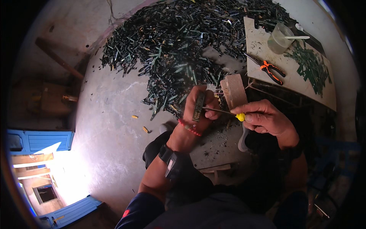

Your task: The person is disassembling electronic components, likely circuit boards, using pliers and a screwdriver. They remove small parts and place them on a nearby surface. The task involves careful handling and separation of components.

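Note:
My left hand (206, 105) is closed round a narrow dark strip (198, 108), which shows small gold-coloured patches towards its lower end. My right hand (268, 120) grips a screwdriver (240, 116) by its yellow handle. The metal shaft points left, and its tip reaches the strip beside my left fingers; whether it presses into the strip I cannot tell. Just beyond my hands stands a pinkish-brown block (235, 91). Small dark crumbs (219, 143) lie scattered on the floor below my hands.
A large heap of dark strips (167, 42) spreads across the floor ahead. At right, a low table (261, 44) bears orange-handled pliers (271, 72), a clear plastic cup (279, 39) and a pile of green strips (312, 70). Small yellow pieces (145, 129) lie on the floor at left.

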`<control>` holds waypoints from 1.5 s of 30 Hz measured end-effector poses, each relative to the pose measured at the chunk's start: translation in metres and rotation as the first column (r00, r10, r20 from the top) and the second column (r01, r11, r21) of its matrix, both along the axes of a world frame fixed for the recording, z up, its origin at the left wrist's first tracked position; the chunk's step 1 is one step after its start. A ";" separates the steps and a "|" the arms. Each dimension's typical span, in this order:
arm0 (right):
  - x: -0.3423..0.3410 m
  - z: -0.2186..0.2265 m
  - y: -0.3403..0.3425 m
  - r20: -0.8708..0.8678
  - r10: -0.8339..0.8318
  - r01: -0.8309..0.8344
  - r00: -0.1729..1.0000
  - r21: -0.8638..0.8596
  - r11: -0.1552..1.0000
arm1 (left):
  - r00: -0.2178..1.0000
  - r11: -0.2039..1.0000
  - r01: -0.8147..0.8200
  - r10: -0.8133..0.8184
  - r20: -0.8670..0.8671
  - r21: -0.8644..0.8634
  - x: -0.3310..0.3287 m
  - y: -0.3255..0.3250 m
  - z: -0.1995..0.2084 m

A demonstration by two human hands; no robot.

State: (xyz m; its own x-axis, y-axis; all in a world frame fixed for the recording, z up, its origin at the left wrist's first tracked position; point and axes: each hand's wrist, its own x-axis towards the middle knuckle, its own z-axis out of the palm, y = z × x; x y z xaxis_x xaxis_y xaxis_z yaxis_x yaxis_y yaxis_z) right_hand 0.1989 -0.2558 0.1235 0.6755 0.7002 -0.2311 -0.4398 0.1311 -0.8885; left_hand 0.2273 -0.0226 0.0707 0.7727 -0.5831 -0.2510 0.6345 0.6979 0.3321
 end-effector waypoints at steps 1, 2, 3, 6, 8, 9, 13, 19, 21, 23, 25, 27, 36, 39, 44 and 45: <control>0.000 0.001 -0.001 -0.018 0.018 -0.018 1.000 0.010 1.000 | 1.000 0.999 0.015 -0.016 -0.020 -0.033 0.001 -0.001 -0.002; -0.001 0.002 0.000 -0.010 0.008 -0.008 1.000 -0.006 1.000 | 0.999 0.997 0.030 -0.033 -0.039 -0.067 0.004 -0.002 -0.004; -0.002 0.004 0.003 -0.001 0.002 -0.002 1.000 -0.016 1.000 | 0.997 0.995 0.040 -0.045 -0.057 -0.095 0.005 -0.001 -0.004; -0.004 -0.003 0.011 0.042 -0.036 0.034 0.998 0.040 0.999 | 0.994 0.999 0.020 -0.023 -0.107 -0.032 0.006 -0.001 0.001; -0.005 -0.002 0.012 0.060 -0.048 0.044 0.997 0.064 0.997 | 0.992 0.998 0.031 -0.037 -0.123 -0.050 0.006 -0.003 0.001; -0.005 0.001 0.013 0.059 -0.036 0.032 0.998 0.061 0.998 | 0.991 0.998 0.031 -0.038 -0.131 -0.055 0.006 -0.003 0.001; -0.002 0.007 0.004 0.093 0.002 -0.002 0.996 -0.001 1.000 | 0.993 0.994 0.029 -0.041 -0.110 -0.104 0.006 0.000 0.001; -0.003 0.008 0.002 0.099 -0.014 0.013 0.995 0.012 1.000 | 0.997 0.997 0.045 -0.048 -0.057 -0.060 0.004 -0.002 0.007; -0.004 0.009 0.003 0.090 -0.002 0.001 0.996 0.012 1.000 | 0.997 0.996 0.049 -0.054 -0.057 -0.078 0.004 -0.003 0.005; -0.003 0.009 0.003 0.087 0.009 -0.010 0.996 0.011 1.000 | 0.998 0.996 0.048 -0.052 -0.044 -0.080 0.003 -0.002 0.006; -0.003 0.010 0.002 0.087 0.010 -0.010 0.996 0.000 1.000 | 0.997 0.996 0.049 -0.053 -0.056 -0.074 0.003 -0.003 0.007; -0.003 0.011 0.003 0.062 0.014 -0.015 0.998 0.016 1.000 | 0.995 0.997 0.045 -0.050 -0.090 -0.055 0.003 -0.004 0.008; -0.007 -0.001 0.014 0.473 -0.057 0.143 0.879 -0.147 0.979 | 0.989 0.994 0.016 0.000 -0.149 0.112 0.006 -0.004 0.000; -0.007 0.005 0.013 0.167 -0.094 0.116 0.981 -0.130 0.985 | 0.994 0.992 -0.049 0.060 -0.089 0.120 0.009 -0.004 -0.006; -0.011 0.004 0.021 -0.251 -0.106 0.112 0.962 0.009 0.994 | 0.988 0.977 -0.131 0.144 -0.064 0.167 0.009 -0.006 -0.006; -0.011 0.005 0.023 -0.162 -0.121 0.117 0.979 -0.035 0.993 | 0.984 0.970 -0.152 0.167 -0.066 0.189 0.010 -0.005 -0.010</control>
State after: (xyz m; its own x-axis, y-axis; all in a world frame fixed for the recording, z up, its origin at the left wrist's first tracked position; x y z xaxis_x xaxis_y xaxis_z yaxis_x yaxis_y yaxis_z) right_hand 0.1875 -0.2326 0.1281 0.7051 0.6099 -0.3618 -0.5622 0.1699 -0.8094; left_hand 0.2376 -0.0274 0.0610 0.8250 -0.3924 -0.4067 0.5496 0.7247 0.4155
